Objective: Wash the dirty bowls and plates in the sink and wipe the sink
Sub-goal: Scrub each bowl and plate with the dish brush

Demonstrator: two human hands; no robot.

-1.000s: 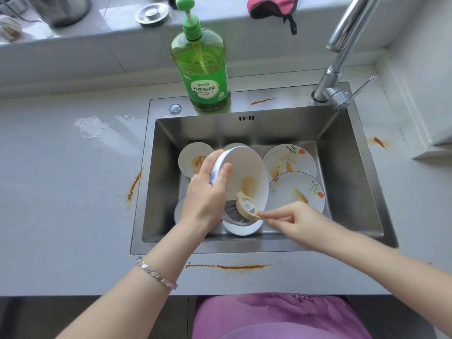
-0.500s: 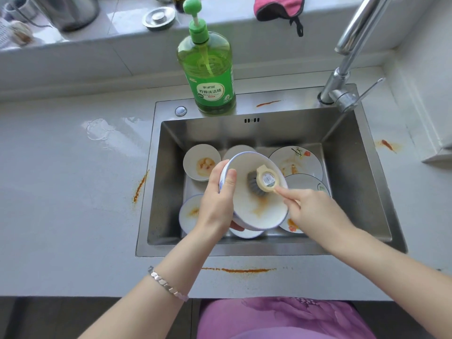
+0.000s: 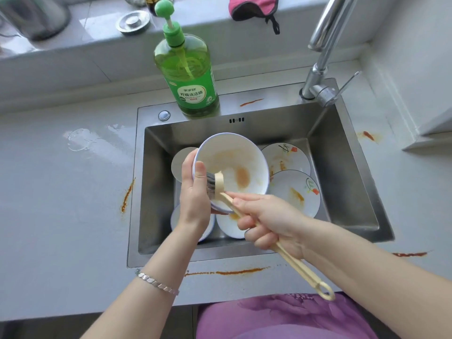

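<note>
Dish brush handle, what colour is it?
The handle is cream, shown best in the head view.

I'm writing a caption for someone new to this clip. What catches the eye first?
A white bowl, orange-stained inside, is held tilted over the sink by the left hand, while the right hand holds a brush against its inside. A tall green soap bottle stands on the sink's back rim, and orange smears streak the counter.

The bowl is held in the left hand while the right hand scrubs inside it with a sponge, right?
Not a sponge: the head view shows the right hand scrubbing with a long-handled dish brush inside the bowl held in the left hand.
</note>
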